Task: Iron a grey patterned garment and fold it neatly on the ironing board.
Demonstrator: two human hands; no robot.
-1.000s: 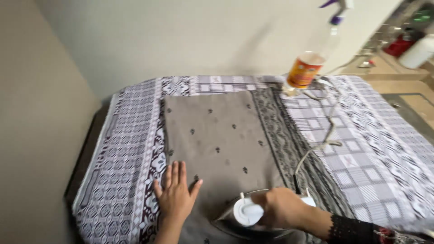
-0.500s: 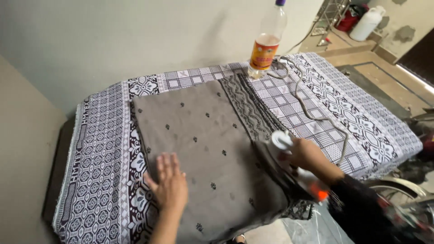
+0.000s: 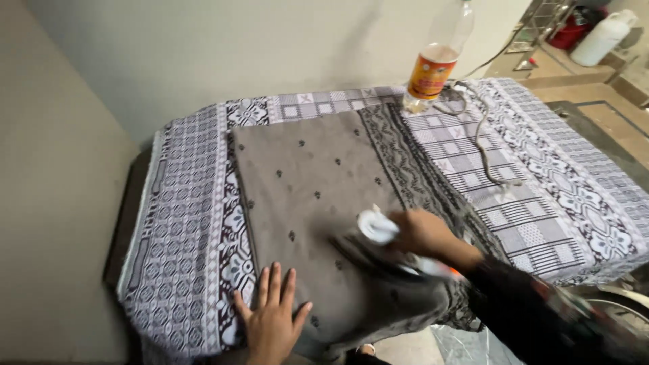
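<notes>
Since half a second ago the iron has swung in from the cloth's right border toward its middle, while the flat left hand has slid down to the near edge.

Nearest the camera, the left hand lies palm down with fingers spread on the grey embroidered fabric, gripping nothing and pinning the cloth where it droops over the front of the counter. Just beyond it, the right hand is wrapped around the iron's white handle, the sole pressed to the fabric near the patterned border strip. The iron looks rigid and fairly heavy, best held by that handle and kept clear of the hot plate; the fabric looks thin, soft and quick to shift or crease, so a flat palm suits it better than a pinch.

Farther back, the grey power cord snakes across the black-and-white patterned cover to a clear plastic bottle with an orange label, standing against the wall.

Motion blur smears the iron's body, so its shape and the exact grip of the fingers are hard to read. The bottle's top is cut off by the frame, and the right sleeve hides the fabric's near right corner.
</notes>
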